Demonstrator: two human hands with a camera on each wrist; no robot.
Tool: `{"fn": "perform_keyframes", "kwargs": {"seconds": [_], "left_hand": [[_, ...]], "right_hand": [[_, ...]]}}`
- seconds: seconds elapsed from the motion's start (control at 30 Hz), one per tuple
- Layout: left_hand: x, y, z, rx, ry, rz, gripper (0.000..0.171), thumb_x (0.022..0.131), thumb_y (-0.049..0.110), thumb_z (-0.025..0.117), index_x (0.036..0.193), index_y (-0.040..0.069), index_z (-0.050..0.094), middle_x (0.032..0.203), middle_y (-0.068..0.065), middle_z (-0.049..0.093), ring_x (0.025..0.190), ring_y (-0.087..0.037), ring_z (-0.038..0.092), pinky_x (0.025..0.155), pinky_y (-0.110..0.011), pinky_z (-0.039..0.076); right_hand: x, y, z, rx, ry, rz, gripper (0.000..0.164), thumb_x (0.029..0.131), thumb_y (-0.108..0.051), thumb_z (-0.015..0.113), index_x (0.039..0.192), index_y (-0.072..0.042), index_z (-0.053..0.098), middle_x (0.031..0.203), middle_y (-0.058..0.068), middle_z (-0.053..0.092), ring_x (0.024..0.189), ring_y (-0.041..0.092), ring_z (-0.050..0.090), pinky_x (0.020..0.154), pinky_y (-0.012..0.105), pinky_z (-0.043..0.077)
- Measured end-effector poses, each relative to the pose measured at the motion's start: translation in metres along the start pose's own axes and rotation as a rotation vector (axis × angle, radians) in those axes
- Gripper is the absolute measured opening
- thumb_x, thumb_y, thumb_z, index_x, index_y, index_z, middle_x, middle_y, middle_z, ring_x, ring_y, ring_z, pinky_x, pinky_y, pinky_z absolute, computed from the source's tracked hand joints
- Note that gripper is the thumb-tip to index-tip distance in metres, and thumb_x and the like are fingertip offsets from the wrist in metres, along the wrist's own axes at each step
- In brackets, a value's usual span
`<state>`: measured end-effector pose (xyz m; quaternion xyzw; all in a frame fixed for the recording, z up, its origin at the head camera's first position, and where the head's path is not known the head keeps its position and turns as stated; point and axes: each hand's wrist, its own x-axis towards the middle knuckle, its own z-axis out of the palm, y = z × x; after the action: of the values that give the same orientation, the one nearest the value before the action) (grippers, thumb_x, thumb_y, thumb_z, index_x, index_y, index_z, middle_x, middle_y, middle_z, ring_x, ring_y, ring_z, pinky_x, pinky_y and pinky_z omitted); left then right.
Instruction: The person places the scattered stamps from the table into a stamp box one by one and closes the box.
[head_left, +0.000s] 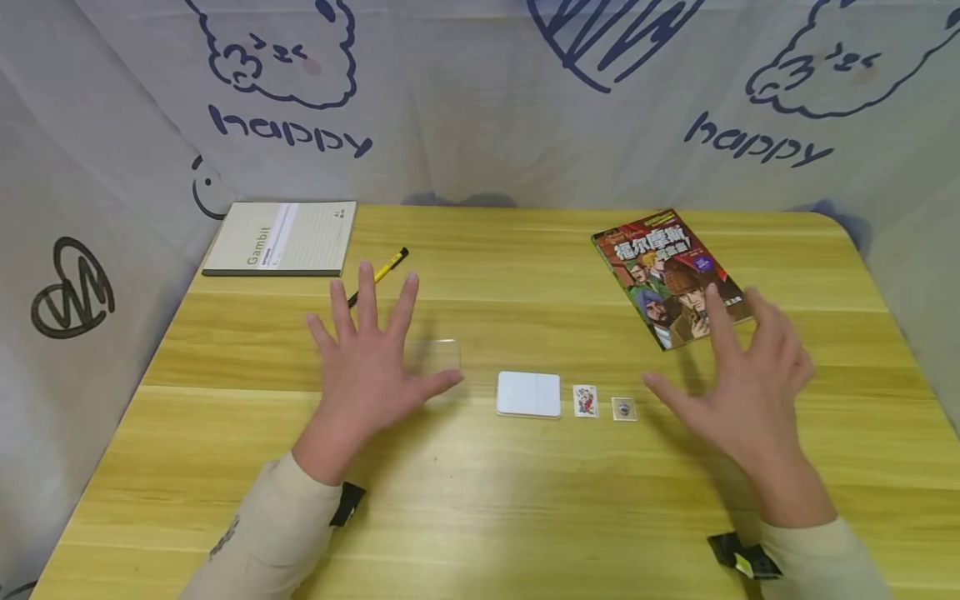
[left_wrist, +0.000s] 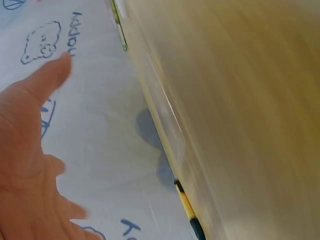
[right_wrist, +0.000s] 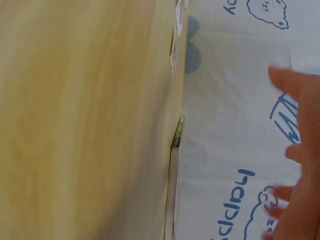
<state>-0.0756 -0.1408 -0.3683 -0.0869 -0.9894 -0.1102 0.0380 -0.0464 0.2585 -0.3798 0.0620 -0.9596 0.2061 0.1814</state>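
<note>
My left hand [head_left: 367, 358] is raised above the table with its fingers spread, holding nothing. Just past its thumb lies a clear, flat rectangular piece [head_left: 448, 353], partly hidden by the hand. To the right of that sits a white rounded rectangle [head_left: 528, 394], perhaps a case or a stack of cards. Beside it are a small printed card [head_left: 586, 401] and a smaller square piece [head_left: 624, 409] with a dark round mark. My right hand [head_left: 750, 392] hovers near the comic-style book [head_left: 675, 279], fingers apart and gripping nothing. The left wrist view shows the left hand [left_wrist: 30, 150] off the surface.
A Gambit notebook [head_left: 281, 239] lies at the back left of the wooden table [head_left: 480, 517]. A yellow and black pen [head_left: 392, 264] lies beyond the left fingertips. White cloth [head_left: 465, 125] with drawings hangs behind the table and along its sides.
</note>
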Motion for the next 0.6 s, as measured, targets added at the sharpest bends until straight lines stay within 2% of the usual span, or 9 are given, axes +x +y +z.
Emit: {"fn": "perform_keyframes", "kwargs": {"seconds": [0.03, 0.07, 0.1, 0.17, 0.23, 0.3, 0.43, 0.5, 0.6], "left_hand": [[0.0, 0.002, 0.0, -0.027, -0.011, 0.016, 0.121, 0.07, 0.081, 0.067, 0.162, 0.027, 0.01, 0.163, -0.023, -0.005, 0.144, -0.053, -0.006, 0.105, -0.074, 0.001], [0.001, 0.005, 0.0, -0.062, -0.025, 0.032, 0.119, 0.071, 0.076, 0.071, 0.162, 0.023, 0.015, 0.162, -0.026, 0.008, 0.143, -0.054, 0.007, 0.107, -0.072, 0.007], [0.001, 0.009, 0.0, -0.102, -0.038, 0.048, 0.116, 0.072, 0.071, 0.075, 0.161, 0.019, 0.02, 0.157, -0.028, 0.02, 0.14, -0.054, 0.02, 0.108, -0.069, 0.015], [0.0, 0.017, 0.002, -0.207, -0.079, 0.074, 0.109, 0.074, 0.059, 0.081, 0.158, 0.013, 0.03, 0.146, -0.027, 0.039, 0.129, -0.05, 0.039, 0.105, -0.061, 0.029], [0.0, 0.025, 0.006, -0.321, -0.126, 0.089, 0.102, 0.075, 0.05, 0.085, 0.154, 0.009, 0.036, 0.133, -0.023, 0.051, 0.117, -0.042, 0.051, 0.097, -0.054, 0.041], [-0.001, 0.032, 0.01, -0.439, -0.18, 0.097, 0.099, 0.075, 0.042, 0.087, 0.153, 0.007, 0.038, 0.123, -0.018, 0.056, 0.108, -0.035, 0.055, 0.089, -0.048, 0.047], [0.0, 0.042, 0.02, -0.643, -0.26, 0.118, 0.094, 0.073, 0.029, 0.091, 0.15, 0.003, 0.042, 0.102, -0.011, 0.059, 0.091, -0.026, 0.054, 0.08, -0.039, 0.046], [0.001, 0.045, 0.024, -0.712, -0.279, 0.132, 0.092, 0.072, 0.024, 0.092, 0.147, 0.001, 0.044, 0.091, -0.01, 0.057, 0.082, -0.024, 0.052, 0.077, -0.037, 0.045], [0.001, 0.049, 0.03, -0.77, -0.301, 0.137, 0.087, 0.072, 0.02, 0.092, 0.144, 0.0, 0.048, 0.078, -0.007, 0.054, 0.068, -0.018, 0.049, 0.071, -0.033, 0.045]], "right_hand": [[0.0, 0.0, 0.002, 0.041, 0.032, -0.023, 0.104, 0.069, -0.057, 0.08, 0.155, -0.018, 0.038, 0.143, 0.022, 0.039, 0.125, 0.044, 0.036, 0.093, 0.065, 0.019], [0.0, -0.001, 0.004, 0.095, 0.061, -0.054, 0.094, 0.07, -0.048, 0.082, 0.15, -0.014, 0.047, 0.126, 0.021, 0.049, 0.109, 0.039, 0.045, 0.086, 0.058, 0.025], [0.0, -0.002, 0.006, 0.152, 0.077, -0.073, 0.085, 0.07, -0.039, 0.084, 0.145, -0.011, 0.053, 0.11, 0.018, 0.054, 0.095, 0.035, 0.048, 0.08, 0.052, 0.028], [-0.002, -0.005, 0.01, 0.258, 0.065, -0.08, 0.072, 0.07, -0.024, 0.087, 0.136, -0.009, 0.062, 0.09, 0.009, 0.051, 0.08, 0.026, 0.044, 0.073, 0.042, 0.029], [-0.004, -0.009, 0.015, 0.366, 0.01, -0.062, 0.067, 0.069, -0.012, 0.089, 0.131, -0.008, 0.065, 0.085, 0.005, 0.048, 0.076, 0.022, 0.04, 0.069, 0.033, 0.031], [-0.006, -0.013, 0.021, 0.471, -0.066, -0.028, 0.065, 0.069, -0.005, 0.09, 0.13, -0.007, 0.066, 0.082, 0.009, 0.045, 0.074, 0.022, 0.038, 0.065, 0.03, 0.032], [-0.01, -0.015, 0.034, 0.671, -0.204, 0.058, 0.063, 0.072, 0.003, 0.087, 0.131, -0.004, 0.063, 0.08, 0.019, 0.04, 0.07, 0.026, 0.036, 0.06, 0.028, 0.031], [-0.01, -0.016, 0.039, 0.743, -0.24, 0.086, 0.062, 0.073, 0.006, 0.085, 0.131, -0.002, 0.063, 0.079, 0.021, 0.037, 0.069, 0.029, 0.035, 0.059, 0.029, 0.031], [-0.011, -0.017, 0.044, 0.773, -0.264, 0.086, 0.062, 0.072, 0.006, 0.086, 0.129, -0.003, 0.064, 0.077, 0.022, 0.036, 0.068, 0.03, 0.034, 0.059, 0.03, 0.031]]}}
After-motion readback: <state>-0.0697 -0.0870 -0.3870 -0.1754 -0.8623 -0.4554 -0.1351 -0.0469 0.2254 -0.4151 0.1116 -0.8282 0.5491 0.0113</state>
